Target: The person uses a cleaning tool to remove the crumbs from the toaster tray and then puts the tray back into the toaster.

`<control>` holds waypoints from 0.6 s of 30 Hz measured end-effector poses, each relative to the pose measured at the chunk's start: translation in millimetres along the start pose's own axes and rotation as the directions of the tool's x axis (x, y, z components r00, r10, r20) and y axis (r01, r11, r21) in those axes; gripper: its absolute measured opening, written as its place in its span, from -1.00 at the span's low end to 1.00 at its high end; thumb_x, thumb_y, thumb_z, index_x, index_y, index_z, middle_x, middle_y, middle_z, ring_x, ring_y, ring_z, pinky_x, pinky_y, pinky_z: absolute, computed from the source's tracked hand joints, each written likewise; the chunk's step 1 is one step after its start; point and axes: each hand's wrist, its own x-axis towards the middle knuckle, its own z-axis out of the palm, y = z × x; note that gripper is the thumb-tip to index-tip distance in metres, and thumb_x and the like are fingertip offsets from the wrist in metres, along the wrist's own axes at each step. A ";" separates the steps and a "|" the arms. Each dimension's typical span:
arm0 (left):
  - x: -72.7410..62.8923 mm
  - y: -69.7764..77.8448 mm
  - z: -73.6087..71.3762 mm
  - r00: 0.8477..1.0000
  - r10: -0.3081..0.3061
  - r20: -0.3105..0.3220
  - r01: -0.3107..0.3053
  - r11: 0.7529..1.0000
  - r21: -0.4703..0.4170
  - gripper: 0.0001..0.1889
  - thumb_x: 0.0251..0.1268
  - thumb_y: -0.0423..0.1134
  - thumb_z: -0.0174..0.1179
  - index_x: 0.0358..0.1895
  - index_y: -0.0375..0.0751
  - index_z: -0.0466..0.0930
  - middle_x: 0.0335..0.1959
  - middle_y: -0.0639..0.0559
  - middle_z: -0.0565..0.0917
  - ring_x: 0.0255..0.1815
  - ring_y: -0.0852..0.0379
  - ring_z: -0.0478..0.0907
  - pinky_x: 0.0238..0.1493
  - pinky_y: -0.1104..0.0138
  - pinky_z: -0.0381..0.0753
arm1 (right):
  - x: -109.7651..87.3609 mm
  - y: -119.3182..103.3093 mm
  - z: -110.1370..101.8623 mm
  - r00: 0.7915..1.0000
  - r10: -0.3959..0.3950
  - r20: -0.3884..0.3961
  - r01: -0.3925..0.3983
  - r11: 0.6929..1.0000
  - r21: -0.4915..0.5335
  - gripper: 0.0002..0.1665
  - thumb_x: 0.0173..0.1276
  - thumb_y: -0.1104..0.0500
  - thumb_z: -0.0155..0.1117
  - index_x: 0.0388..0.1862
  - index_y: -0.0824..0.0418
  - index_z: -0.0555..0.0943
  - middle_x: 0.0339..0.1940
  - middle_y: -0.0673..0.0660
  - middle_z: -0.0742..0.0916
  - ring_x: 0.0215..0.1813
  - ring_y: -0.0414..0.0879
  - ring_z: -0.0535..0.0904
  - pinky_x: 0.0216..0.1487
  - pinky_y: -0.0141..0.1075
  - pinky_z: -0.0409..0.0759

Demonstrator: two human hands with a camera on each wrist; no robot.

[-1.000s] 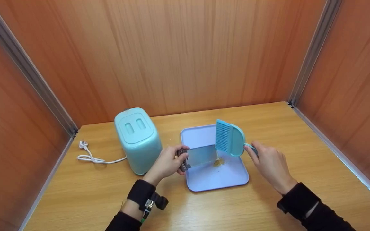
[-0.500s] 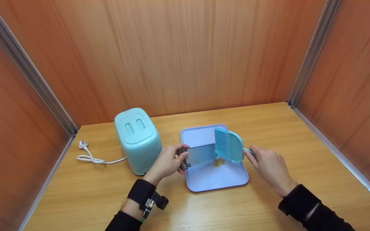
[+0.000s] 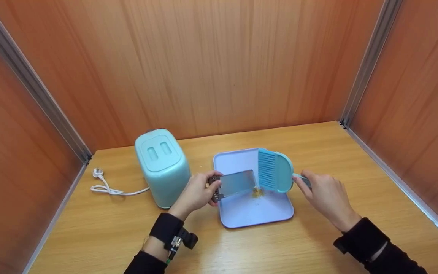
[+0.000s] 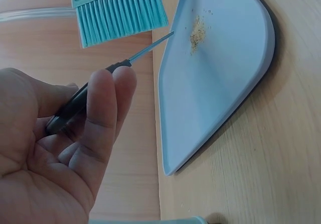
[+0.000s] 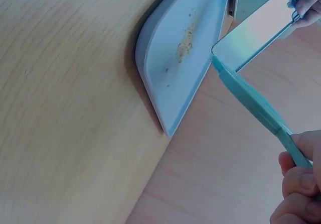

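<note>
My left hand [image 3: 198,192] pinches the dark end of a flat, shiny metal crumb tray [image 3: 238,183], holding it tilted over a lilac serving tray [image 3: 242,217]. A handled brush [image 3: 284,173] with turquoise bristles is in my right hand [image 3: 327,196], gripped by its thin handle. Its bristle tips are close by the metal plate's far end; in the right wrist view the brush [image 5: 253,101] overlaps the plate's corner. Beneath them, a small heap of brown crumbs [image 3: 257,192] lies on the lilac tray, with a few specks scattered around it.
A mint-green toaster [image 3: 167,179] stands on the wooden table [image 3: 101,232] left of the lilac tray. Its white cord and plug [image 3: 107,185] lie coiled further left. Wood-grain panels [image 3: 219,68] enclose the back and both sides.
The brush came down along the crumb tray's end, then shifted slightly right, away from it. The left hand has hardly moved; the plate's shine looks greyer.
</note>
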 end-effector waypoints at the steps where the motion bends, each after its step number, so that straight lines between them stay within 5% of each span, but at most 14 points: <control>1: 0.0 0.2 0.0 1.000 0.001 0.000 -0.001 1.000 0.002 -0.68 0.70 -0.32 0.12 0.37 -0.23 0.61 -0.25 -0.12 0.65 -0.52 0.12 0.70 -0.35 0.16 0.88 | -0.1 -0.9 -0.1 1.000 -0.003 -0.008 0.003 1.000 0.016 -0.68 0.61 -0.01 0.36 -0.30 0.17 0.69 -0.66 -0.08 0.40 -0.61 -0.20 0.31 -0.56 -0.42 0.14; 8: 1.7 1.0 1.6 1.000 -0.007 0.006 0.007 1.000 -0.003 -0.68 0.70 -0.29 0.12 0.36 -0.18 0.62 -0.19 -0.15 0.66 -0.49 0.11 0.69 -0.28 0.06 0.89 | 2.9 -13.8 3.1 0.999 0.027 0.039 -0.034 0.979 0.200 -0.65 0.61 -0.05 0.35 -0.33 0.14 0.70 -0.62 -0.10 0.36 -0.58 -0.22 0.33 -0.56 -0.45 0.20; 12: 1.5 0.4 3.2 1.000 0.015 0.004 -0.015 1.000 -0.003 -0.69 0.70 -0.30 0.12 0.35 -0.20 0.62 -0.20 -0.16 0.66 -0.51 0.11 0.69 -0.37 0.18 0.87 | 4.4 -23.4 7.6 0.993 0.068 0.095 -0.093 0.952 0.291 -0.65 0.62 -0.04 0.33 -0.30 0.17 0.71 -0.59 -0.08 0.35 -0.52 -0.19 0.36 -0.52 -0.44 0.21; 18: 1.1 1.4 5.2 1.000 0.015 -0.002 -0.015 1.000 -0.014 -0.67 0.70 -0.31 0.11 0.37 -0.20 0.62 -0.14 -0.18 0.68 -0.50 0.13 0.71 -0.34 0.12 0.88 | 2.5 -36.2 17.4 0.989 0.055 0.138 -0.099 0.936 0.337 -0.72 0.61 -0.03 0.35 -0.24 0.14 0.72 -0.57 -0.10 0.39 -0.49 -0.20 0.37 -0.49 -0.45 0.22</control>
